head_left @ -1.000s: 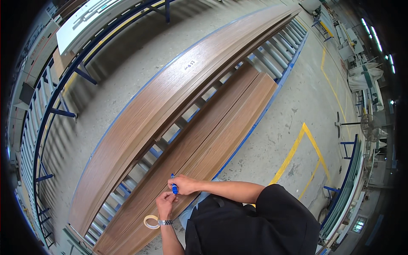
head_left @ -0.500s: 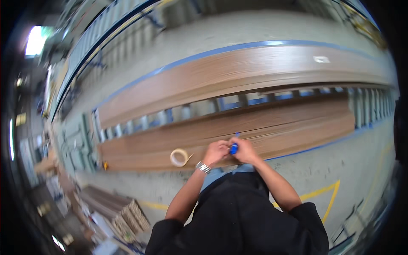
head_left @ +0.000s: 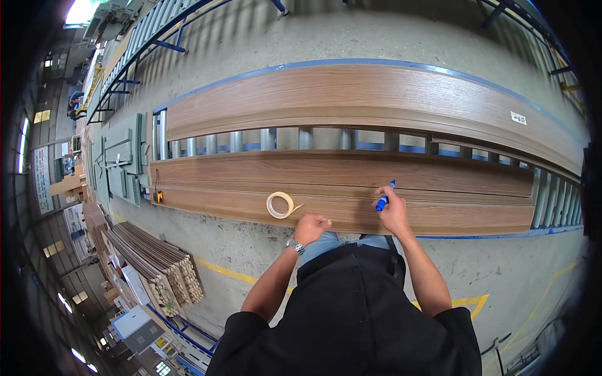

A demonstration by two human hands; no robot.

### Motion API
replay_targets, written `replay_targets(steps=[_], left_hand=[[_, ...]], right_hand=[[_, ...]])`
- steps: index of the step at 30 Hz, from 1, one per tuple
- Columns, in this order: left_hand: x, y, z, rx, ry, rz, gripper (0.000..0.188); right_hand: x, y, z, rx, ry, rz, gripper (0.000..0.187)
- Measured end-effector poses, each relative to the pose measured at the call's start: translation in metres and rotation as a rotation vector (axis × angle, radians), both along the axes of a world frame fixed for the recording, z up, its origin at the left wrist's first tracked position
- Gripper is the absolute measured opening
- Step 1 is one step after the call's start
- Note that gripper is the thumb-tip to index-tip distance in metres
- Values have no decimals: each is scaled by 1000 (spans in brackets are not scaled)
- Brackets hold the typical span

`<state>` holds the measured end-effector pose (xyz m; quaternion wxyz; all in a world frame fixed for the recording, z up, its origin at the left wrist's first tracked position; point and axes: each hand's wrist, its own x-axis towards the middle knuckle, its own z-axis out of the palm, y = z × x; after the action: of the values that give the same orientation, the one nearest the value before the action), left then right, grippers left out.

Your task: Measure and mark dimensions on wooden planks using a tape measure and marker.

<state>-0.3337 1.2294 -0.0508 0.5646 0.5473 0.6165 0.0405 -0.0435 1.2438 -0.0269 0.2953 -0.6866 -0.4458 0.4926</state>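
Observation:
My right hand (head_left: 394,214) grips a blue marker (head_left: 382,202) above the near brown wood-grain panel (head_left: 351,172); the marker slants, with one end showing past my fingers. At the panel's near edge, my left hand (head_left: 310,229) is closed, fingertips drawn together; whether they hold anything small, I cannot make out. A roll of cream masking tape (head_left: 279,205) lies on the panel to the left of that hand, its loose end sticking out to the right.
Beyond the gap with grey rollers (head_left: 268,139) lies a second brown panel (head_left: 351,91) bearing a white label (head_left: 518,118). A yellow-and-black tape measure (head_left: 158,197) rests at the near panel's left end. Stacked profiled boards (head_left: 157,263) stand on the floor at lower left.
My hands, together around the blue marker before, have come apart. The right has gone right with the marker, the left slightly back and left. The view has shifted.

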Motion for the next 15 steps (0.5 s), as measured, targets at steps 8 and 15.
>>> replay_targets(steps=[8,15], left_hand=[[-103,-56,-11,-23,350,56,11],[-120,-74,-14,-51,494,-11,16]], right_hand=[[-18,1,7,75,43,8,36],[-43,-6,1,102,74,148,34]])
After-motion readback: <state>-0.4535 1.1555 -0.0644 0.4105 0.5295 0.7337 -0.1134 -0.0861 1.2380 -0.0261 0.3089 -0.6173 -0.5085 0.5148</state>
